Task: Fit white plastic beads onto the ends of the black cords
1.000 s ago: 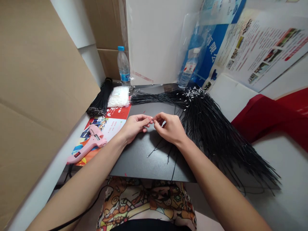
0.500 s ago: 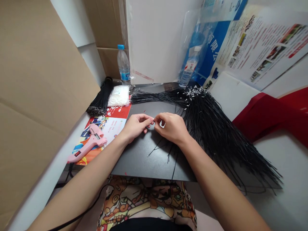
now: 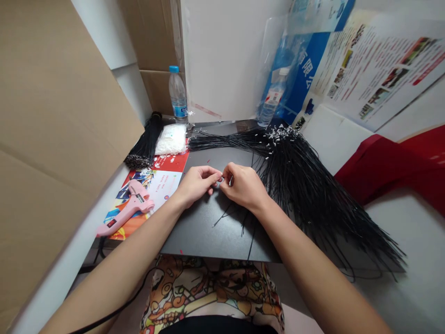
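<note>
Over the middle of the dark table [image 3: 194, 234], my left hand [image 3: 199, 184] and my right hand [image 3: 243, 184] meet at their fingertips. Thumb and forefinger are pinched together on each hand. Whatever lies between the fingertips is too small and hidden to name. A large heap of black cords [image 3: 313, 195] with small white tips [image 3: 283, 133] spreads just right of my right hand. Several loose cord ends show on the table below that hand. Behind both hands lies a flatter bundle of black cords [image 3: 225, 141].
A pink glue gun [image 3: 127, 208] rests on a printed sheet [image 3: 163, 185] at the left. Behind it are a bag of small white pieces [image 3: 172, 139] and a black cord bundle [image 3: 149, 139]. Two bottles, one blue-capped [image 3: 178, 95] and one white-capped [image 3: 273, 99], stand at the back. Cardboard [image 3: 62, 139] rises at left.
My right hand has turned slightly and its fingers have curled closer against the left fingertips. My left hand has stayed almost still.
</note>
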`<state>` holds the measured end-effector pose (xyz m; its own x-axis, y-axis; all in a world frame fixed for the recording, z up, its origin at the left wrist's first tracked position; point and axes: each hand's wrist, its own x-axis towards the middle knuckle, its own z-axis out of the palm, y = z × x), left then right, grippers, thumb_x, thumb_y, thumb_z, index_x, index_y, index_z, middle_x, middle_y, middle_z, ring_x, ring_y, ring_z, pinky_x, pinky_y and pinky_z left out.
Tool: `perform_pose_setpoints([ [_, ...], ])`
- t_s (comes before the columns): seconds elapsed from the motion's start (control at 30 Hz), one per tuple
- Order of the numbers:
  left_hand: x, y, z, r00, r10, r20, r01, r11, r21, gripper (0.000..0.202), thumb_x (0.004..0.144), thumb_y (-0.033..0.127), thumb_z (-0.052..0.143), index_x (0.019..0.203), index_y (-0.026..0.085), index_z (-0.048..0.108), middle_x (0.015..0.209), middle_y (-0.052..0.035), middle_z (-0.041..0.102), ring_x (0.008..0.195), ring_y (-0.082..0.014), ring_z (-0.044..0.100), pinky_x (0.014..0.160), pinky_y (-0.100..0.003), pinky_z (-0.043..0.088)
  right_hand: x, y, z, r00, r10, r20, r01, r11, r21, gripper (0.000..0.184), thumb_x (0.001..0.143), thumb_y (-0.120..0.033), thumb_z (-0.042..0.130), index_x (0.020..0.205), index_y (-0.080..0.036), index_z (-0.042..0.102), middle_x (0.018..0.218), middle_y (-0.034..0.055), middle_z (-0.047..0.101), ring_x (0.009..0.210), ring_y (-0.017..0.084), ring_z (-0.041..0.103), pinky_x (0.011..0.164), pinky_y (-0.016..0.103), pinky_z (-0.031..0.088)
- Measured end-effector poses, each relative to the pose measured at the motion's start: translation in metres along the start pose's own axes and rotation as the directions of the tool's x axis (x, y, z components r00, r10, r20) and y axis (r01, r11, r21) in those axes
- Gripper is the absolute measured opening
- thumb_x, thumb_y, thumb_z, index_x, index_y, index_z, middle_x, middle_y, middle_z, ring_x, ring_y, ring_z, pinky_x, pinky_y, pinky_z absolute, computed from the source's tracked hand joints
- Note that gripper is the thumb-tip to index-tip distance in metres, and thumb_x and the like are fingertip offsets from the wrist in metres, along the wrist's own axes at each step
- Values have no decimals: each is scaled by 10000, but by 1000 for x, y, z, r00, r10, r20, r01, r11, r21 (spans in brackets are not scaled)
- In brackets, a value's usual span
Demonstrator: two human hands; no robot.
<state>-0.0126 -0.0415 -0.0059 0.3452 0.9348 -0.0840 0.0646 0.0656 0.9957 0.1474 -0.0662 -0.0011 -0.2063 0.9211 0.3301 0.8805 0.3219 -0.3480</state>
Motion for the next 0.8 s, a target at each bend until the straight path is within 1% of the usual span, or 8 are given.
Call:
perform_pose_setpoints([
  [0.1, 0, -1, 0, 1000, -2, -2, 2, 1000, 9, 156, 808, 259, 747, 759, 128, 680, 720, -14, 677, 430, -45, 481, 440, -207, 378, -1, -1, -1, 999, 35, 29, -34, 998, -46, 17, 820, -218, 592, 834, -210, 588, 808, 32, 721, 667, 169, 606, 594, 270, 305],
  [0.23, 1, -1, 0, 1000, -5, -9, 5, 1000, 15, 141, 829, 241, 730, 760, 130, 679, 729, -16, 680, 423, -45, 487, 433, -205, 373, -2, -4, -3, 997, 63, 38, -58, 992, -114, 62, 821, -223, 576, 872, -220, 613, 836, 33, 740, 692, 187, 629, 573, 283, 260],
  [0.37, 1, 2, 2, 1000, -20, -18, 21, 1000, 7, 127, 876, 160, 659, 755, 125, 675, 707, -7, 661, 413, -42, 488, 432, -204, 377, -3, -4, -6, 998, 62, 23, -58, 990, -131, 86, 829, -255, 573, 886, -220, 626, 887, 37, 755, 717, 191, 645, 580, 284, 266],
  [0.47, 1, 3, 3, 999, -29, -26, 29, 1000, -4, 134, 885, 133, 641, 755, 122, 673, 715, -6, 658, 411, -39, 491, 426, -201, 379, -3, -4, -7, 998, 59, 25, -55, 989, -135, 106, 836, -287, 576, 887, -214, 633, 897, 39, 760, 723, 193, 653, 586, 284, 277],
  [0.63, 1, 1, 1, 999, -33, -19, 33, 999, -5, 118, 873, 154, 673, 759, 122, 678, 695, -7, 657, 409, -43, 495, 422, -197, 381, -2, -1, -6, 999, 32, 36, -27, 992, -123, 115, 844, -300, 583, 875, -208, 645, 867, 37, 757, 696, 187, 650, 597, 281, 305],
  [0.8, 2, -1, 0, 999, -34, -5, 34, 999, -42, 129, 879, 149, 657, 763, 108, 694, 703, -14, 658, 417, -37, 495, 420, -183, 384, -4, 5, -4, 999, -35, -23, 35, 999, -18, 113, 841, -293, 587, 834, -205, 658, 771, 17, 729, 632, 146, 607, 614, 260, 335],
])
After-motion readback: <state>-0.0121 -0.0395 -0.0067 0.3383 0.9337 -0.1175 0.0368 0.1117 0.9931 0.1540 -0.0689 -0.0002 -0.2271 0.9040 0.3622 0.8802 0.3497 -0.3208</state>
